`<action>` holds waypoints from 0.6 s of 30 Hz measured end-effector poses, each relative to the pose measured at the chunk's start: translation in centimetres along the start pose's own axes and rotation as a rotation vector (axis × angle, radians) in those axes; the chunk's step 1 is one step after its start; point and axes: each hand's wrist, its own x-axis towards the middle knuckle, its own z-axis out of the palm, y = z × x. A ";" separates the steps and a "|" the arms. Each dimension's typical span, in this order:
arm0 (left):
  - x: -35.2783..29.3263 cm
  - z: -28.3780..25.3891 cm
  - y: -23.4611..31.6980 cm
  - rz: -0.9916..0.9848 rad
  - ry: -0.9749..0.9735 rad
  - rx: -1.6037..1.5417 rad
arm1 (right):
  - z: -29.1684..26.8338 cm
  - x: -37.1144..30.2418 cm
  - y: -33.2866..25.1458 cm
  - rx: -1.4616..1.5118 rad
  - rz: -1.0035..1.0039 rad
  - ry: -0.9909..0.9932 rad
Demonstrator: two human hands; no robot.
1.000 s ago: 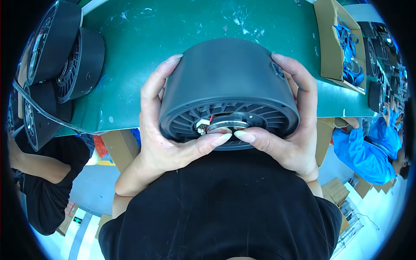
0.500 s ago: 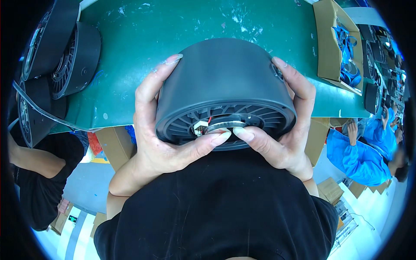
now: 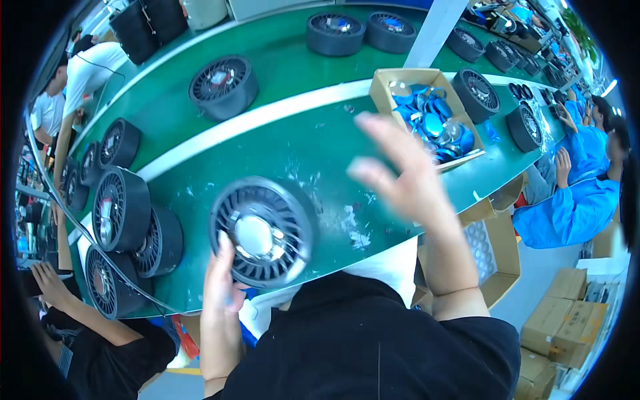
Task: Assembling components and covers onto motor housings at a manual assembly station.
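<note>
A black spoked wheel [image 3: 293, 257] with a shiny silver round cap [image 3: 254, 236] at its hub stands tilted near the front edge of the green table, its face turned toward me. My left hand [image 3: 223, 273] grips its lower left rim, the thumb lying over the spokes. My right hand [image 3: 400, 170], smeared by motion, is raised with fingers apart and nothing in them. It is just in front of a cardboard box [image 3: 385, 95] heaped with blue and silver round caps [image 3: 432, 125].
More black wheels [image 3: 120, 210] are stacked at the left; others [image 3: 223, 87] stand farther back. A grey cable [image 3: 100, 243] crosses the left side. Coworkers in blue [image 3: 573, 207] sit at the right, another person [image 3: 100, 333] at the left. An open carton [image 3: 503, 283] stands below the table edge.
My right hand has left the wheel and moved up to the right toward the box. The wheel has been lowered to the left, and its hub now shows a silver cap. My view has shifted.
</note>
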 end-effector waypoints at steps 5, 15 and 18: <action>4.9 -1.5 4.8 -0.139 -0.045 -0.259 | -7.0 0.9 10.1 -0.727 0.396 -0.240; 25.2 -3.3 10.5 0.257 0.697 -0.438 | -7.6 -0.5 11.5 -0.485 0.417 -0.120; 28.9 -3.3 11.3 0.349 0.469 -0.321 | -7.4 -1.2 11.5 0.033 0.505 0.279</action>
